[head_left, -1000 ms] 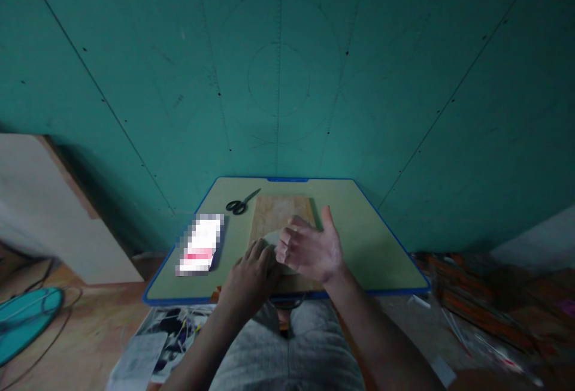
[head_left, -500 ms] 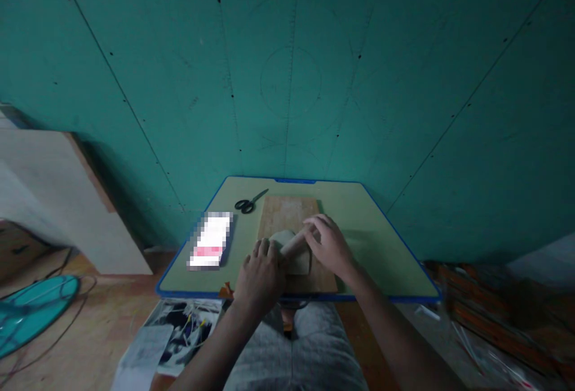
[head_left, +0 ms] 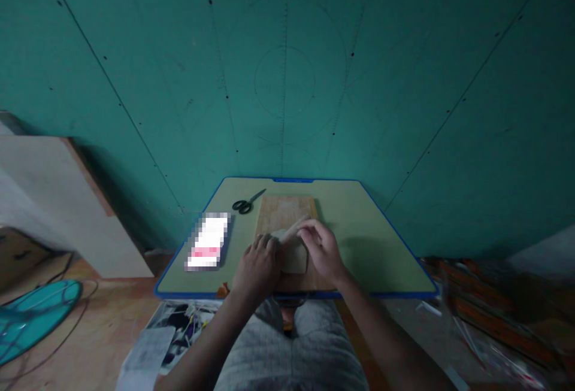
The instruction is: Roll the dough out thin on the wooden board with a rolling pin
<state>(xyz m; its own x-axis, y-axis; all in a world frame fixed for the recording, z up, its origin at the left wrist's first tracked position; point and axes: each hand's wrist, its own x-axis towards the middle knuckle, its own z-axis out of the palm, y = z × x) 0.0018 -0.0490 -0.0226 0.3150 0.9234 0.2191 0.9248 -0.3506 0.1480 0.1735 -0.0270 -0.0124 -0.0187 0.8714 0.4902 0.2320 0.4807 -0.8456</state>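
Pale, doughy-looking stuff, approx. flat, formed the sheet [head_left: 295, 261] under both hands, lying on the near half of the wooden board [head_left: 284, 205]. R. hand [head_left: 324, 248] had thumb and fingers bent round the far part of a pale rod [head_left: 293, 232], set diagonally across the sheet; L. hand [head_left: 258, 264] lay palm down over the rod's near end, fingers curled, but its back hid the contact, so couldn't tell if it clasped or just pressed. Progress, as judged: sheet already spread thin, w/ a squarish near R. corner; rod and hands on it suggested shaping wasn't finished, tho' light was too poor to judge evenness. Edges: board's near end sat close to the table's blue rim [head_left: 413, 294], so little margin toward the lap. Most elbow room looked to be R., where the tabletop [head_left: 372, 235] stretched from board to rim; L. was tighter, w/ a phone-like slab [head_left: 208, 241] (pixelated) and black-handled scissors [head_left: 245, 206] beside the board. Green wall [head_left: 284, 97] stood just behind the far edge.
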